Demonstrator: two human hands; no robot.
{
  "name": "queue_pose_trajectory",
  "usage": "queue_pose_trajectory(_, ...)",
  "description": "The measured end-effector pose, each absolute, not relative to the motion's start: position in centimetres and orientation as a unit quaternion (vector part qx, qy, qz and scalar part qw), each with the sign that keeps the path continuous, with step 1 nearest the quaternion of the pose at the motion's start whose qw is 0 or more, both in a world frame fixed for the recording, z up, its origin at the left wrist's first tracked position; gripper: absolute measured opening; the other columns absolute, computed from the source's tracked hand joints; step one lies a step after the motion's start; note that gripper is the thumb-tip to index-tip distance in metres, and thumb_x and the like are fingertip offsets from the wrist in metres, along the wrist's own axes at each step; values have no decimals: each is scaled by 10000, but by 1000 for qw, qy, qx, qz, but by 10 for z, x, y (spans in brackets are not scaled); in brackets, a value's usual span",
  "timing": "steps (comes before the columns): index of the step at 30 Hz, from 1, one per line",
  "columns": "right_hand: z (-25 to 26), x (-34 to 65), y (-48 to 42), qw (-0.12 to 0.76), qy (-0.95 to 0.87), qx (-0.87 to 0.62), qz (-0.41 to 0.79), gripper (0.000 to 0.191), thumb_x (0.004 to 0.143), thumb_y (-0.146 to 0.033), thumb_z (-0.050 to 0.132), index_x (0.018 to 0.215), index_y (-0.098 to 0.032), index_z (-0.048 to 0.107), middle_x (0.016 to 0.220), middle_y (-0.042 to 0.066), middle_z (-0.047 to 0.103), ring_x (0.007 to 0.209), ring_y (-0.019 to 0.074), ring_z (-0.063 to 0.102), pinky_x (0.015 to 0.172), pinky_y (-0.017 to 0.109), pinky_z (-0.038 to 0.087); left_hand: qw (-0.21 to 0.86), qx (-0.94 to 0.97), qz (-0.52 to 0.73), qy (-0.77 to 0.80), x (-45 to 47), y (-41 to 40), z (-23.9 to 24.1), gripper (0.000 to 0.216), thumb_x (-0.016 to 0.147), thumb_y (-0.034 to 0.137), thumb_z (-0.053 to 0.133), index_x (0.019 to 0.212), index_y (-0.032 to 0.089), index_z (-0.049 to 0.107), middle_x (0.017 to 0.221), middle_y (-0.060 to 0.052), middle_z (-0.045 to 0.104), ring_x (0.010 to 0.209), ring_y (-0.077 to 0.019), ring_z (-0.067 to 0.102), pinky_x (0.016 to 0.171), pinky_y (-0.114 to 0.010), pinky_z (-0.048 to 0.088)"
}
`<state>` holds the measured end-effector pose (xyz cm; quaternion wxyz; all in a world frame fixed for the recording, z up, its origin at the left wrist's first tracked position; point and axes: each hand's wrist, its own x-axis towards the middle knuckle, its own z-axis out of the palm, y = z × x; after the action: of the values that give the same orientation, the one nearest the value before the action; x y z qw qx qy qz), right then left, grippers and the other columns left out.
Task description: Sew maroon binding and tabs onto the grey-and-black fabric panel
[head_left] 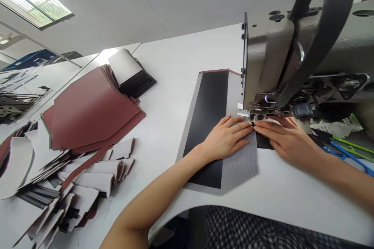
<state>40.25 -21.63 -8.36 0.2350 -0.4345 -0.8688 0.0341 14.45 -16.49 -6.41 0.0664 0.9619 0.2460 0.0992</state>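
Observation:
My left hand (229, 137) lies flat, fingers stretched out, on a grey mesh fabric panel (241, 169) with a broad black strip (209, 124) along it. The panel's far edge shows a red backing. Just right of it, my right hand (284, 138) rests with straight fingers over a small black piece (263, 142), its fingertips close to the left hand's. Both sets of fingertips are right by the presser foot (258, 117) of a sewing machine (269, 50). The right hand's thumb and the fabric beneath the fingers are partly hidden.
Left on the white table (166, 85) lie a stack of dark red panels (93, 109), a black-and-white stack (128, 70) and many loose cut pieces (84, 198). Blue scissors (344, 153), a green-handled tool (353, 148) and white labels (336, 127) lie under the machine arm at right.

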Motion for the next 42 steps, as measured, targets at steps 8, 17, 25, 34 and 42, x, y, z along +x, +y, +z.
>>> queue_pose_trajectory(8, -77, 399, -217, 260, -880, -397, 22, 358, 996, -192, 487, 1337, -193, 596, 1313, 76, 644, 1280, 259, 546, 1089, 437, 460, 72, 960, 104, 251, 145, -166, -64, 429, 1055, 417, 404, 1383, 192, 564, 1443, -78, 592, 1400, -241, 471, 1196, -488, 351)
queue_pose_trajectory(17, -76, 398, -211, 238, -868, -428, 84, 339, 988, -228, 477, 1254, -267, 685, 1259, 36, 681, 1212, 266, 595, 1044, 483, 490, 83, 958, 124, 246, 145, -164, -63, 391, 1041, 406, 444, 1326, 189, 601, 1414, -60, 619, 1377, -243, 501, 1183, -488, 393)
queue_pose_trajectory(25, -81, 398, -207, 231, -849, -473, 45, 310, 1024, -263, 444, 1220, -238, 682, 1249, 45, 691, 1075, 242, 659, 976, 452, 445, 100, 955, 134, 246, 147, -151, -65, 369, 1032, 389, 466, 1310, 190, 606, 1407, -52, 622, 1377, -240, 497, 1200, -460, 374)
queue_pose_trajectory(34, -73, 407, -216, 301, -846, -441, 20, 304, 959, -168, 508, 1200, -264, 667, 1218, 35, 708, 1085, 242, 673, 975, 437, 500, 81, 954, 138, 255, 159, -116, -64, 298, 1021, 307, 459, 1202, 180, 659, 1308, -78, 663, 1231, -221, 589, 1076, -373, 463)
queue_pose_trajectory(42, -53, 444, -233, 336, -781, -488, -198, 342, 820, -69, 607, 1125, -224, 628, 1056, 94, 714, 997, 279, 679, 849, 388, 543, 69, 955, 135, 255, 160, -112, -66, 311, 1018, 307, 458, 1223, 177, 653, 1280, -67, 668, 1215, -222, 589, 1042, -355, 474)
